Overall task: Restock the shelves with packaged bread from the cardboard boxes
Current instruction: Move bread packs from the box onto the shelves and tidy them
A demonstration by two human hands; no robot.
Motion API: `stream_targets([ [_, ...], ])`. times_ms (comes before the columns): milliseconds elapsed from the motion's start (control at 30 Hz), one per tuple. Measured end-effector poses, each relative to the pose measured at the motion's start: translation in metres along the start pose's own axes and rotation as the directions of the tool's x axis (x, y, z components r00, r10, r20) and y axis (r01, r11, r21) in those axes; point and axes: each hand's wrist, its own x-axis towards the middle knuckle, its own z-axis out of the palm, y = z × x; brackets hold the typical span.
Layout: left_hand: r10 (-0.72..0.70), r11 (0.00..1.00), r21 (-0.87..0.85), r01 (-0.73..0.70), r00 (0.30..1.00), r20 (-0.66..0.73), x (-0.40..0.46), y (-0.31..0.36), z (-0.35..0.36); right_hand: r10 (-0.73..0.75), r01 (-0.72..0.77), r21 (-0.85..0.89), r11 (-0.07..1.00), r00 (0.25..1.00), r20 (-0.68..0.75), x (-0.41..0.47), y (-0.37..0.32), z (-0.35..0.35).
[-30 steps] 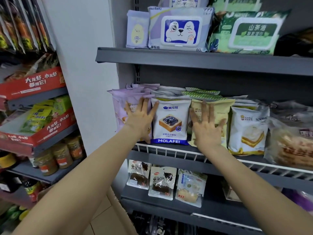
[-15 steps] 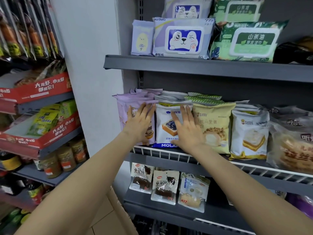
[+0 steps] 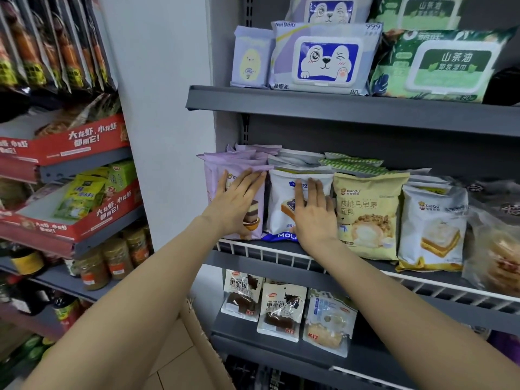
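Purple bread pack (image 3: 213,190) stood at the left end of the wire-fronted shelf (image 3: 253,250), left hand (image 3: 237,202) flat against it, fingers straight. Right hand (image 3: 313,218) pressed flat on the adjacent white-blue bread pack (image 3: 281,212).

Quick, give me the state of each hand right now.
Left hand: open, fingers straight, flat against the purple bag.
Right hand: open, fingers straight, flat against the white bag.
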Motion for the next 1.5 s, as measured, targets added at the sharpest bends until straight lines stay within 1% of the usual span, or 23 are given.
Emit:
stream_targets([
  [67, 0.03, 0.999, -0.042, -0.033, 0.998, -0.051, -0.003, -0.003, 0.003, 0.01, -0.01, 0.007, 1.0, 1.0, -0.006, 0.0, -0.002, 0.0],
  [133, 0.038, 0.976, -0.209, -0.068, 0.989, -0.142, -0.006, -0.007, 0.001, 0.008, -0.009, 0.027, 1.0, 1.0, 0.03, 0.0, -0.001, -0.003],
  [167, -0.009, 0.947, -0.315, -0.055, 0.98, -0.198, -0.008, -0.007, 0.0, -0.001, -0.002, 0.053, 0.999, 0.999, 0.055, 0.001, 0.0, -0.007],
  [233, -0.261, 0.846, -0.528, 0.075, 0.922, -0.286, -0.012, -0.004, -0.001, -0.046, 0.037, 0.159, 0.987, 0.997, 0.056, 0.003, -0.001, -0.017],
  [267, -0.432, 0.751, -0.637, 0.177, 0.86, -0.271, -0.013, -0.003, 0.001, -0.081, 0.076, 0.226, 0.971, 0.997, 0.014, 0.005, -0.004, -0.023],
  [300, -0.572, 0.63, -0.726, 0.275, 0.797, -0.194, -0.014, -0.002, 0.001, -0.115, 0.123, 0.294, 0.948, 0.992, -0.045, 0.008, -0.008, -0.029],
  [367, -0.668, 0.41, -0.791, 0.453, 0.74, 0.078, -0.011, -0.007, 0.008, -0.192, 0.223, 0.391, 0.893, 0.974, -0.117, 0.017, -0.02, -0.038],
  [433, -0.589, 0.254, -0.805, 0.535, 0.746, 0.31, -0.008, -0.018, 0.021, -0.285, 0.298, 0.364, 0.883, 0.954, -0.09, 0.029, -0.032, -0.043],
  [467, -0.521, 0.197, -0.834, 0.515, 0.776, 0.356, -0.008, -0.024, 0.024, -0.31, 0.311, 0.331, 0.891, 0.949, -0.059, 0.035, -0.038, -0.041],
  [567, -0.375, 0.079, -0.909, 0.408, 0.857, 0.352, -0.005, -0.037, 0.043, -0.336, 0.321, 0.257, 0.911, 0.942, 0.017, 0.051, -0.047, -0.033],
  [700, -0.243, 0.024, -0.958, 0.287, 0.931, 0.273, -0.008, -0.041, 0.03, -0.347, 0.345, 0.299, 0.89, 0.937, -0.049, 0.054, -0.054, -0.023],
  [767, -0.202, 0.031, -0.963, 0.269, 0.945, 0.258, -0.01, -0.046, 0.025, -0.313, 0.333, 0.323, 0.886, 0.943, -0.114, 0.049, -0.061, -0.02],
  [967, -0.107, 0.06, -0.954, 0.293, 0.952, 0.286, 0.0, -0.059, 0.026, -0.202, 0.259, 0.291, 0.921, 0.957, -0.21, 0.043, -0.071, -0.01],
  [1133, -0.096, 0.001, -0.946, 0.323, 0.942, 0.322, 0.01, -0.066, 0.039, -0.199, 0.239, 0.255, 0.937, 0.964, -0.176, 0.05, -0.079, -0.005],
  [1200, -0.148, 0.038, -0.933, 0.358, 0.925, 0.349, 0.011, -0.069, 0.042, -0.203, 0.24, 0.248, 0.939, 0.965, -0.164, 0.053, -0.08, -0.008],
  [1233, -0.223, 0.122, -0.928, 0.352, 0.921, 0.32, 0.01, -0.07, 0.04, -0.2, 0.234, 0.236, 0.943, 0.967, -0.157, 0.055, -0.08, -0.009],
  [1267, -0.313, 0.274, -0.905, 0.324, 0.92, 0.235, 0.008, -0.069, 0.037, -0.196, 0.228, 0.22, 0.948, 0.968, -0.155, 0.056, -0.08, -0.01],
  [1300, -0.356, 0.497, -0.82, 0.284, 0.928, 0.106, 0.007, -0.069, 0.034, -0.189, 0.222, 0.212, 0.952, 0.969, -0.162, 0.055, -0.081, -0.01],
  [1333, -0.33, 0.716, -0.659, 0.23, 0.944, -0.029, 0.004, -0.068, 0.031, -0.18, 0.216, 0.211, 0.953, 0.967, -0.178, 0.054, -0.083, -0.009],
  [1367, -0.249, 0.86, -0.485, 0.157, 0.96, -0.13, 0.001, -0.066, 0.03, -0.165, 0.208, 0.212, 0.955, 0.965, -0.201, 0.053, -0.085, -0.007],
  [1400, -0.161, 0.933, -0.347, 0.091, 0.971, -0.177, 0.0, -0.066, 0.034, -0.147, 0.196, 0.212, 0.958, 0.963, -0.226, 0.052, -0.087, -0.005],
  [1433, -0.109, 0.965, -0.254, 0.061, 0.978, -0.179, -0.002, -0.065, 0.035, -0.132, 0.185, 0.21, 0.96, 0.961, -0.243, 0.052, -0.088, -0.004],
  [1500, -0.131, 0.978, -0.183, 0.103, 0.98, -0.15, 0.001, -0.065, 0.04, -0.136, 0.187, 0.204, 0.961, 0.962, -0.236, 0.054, -0.087, -0.004],
])
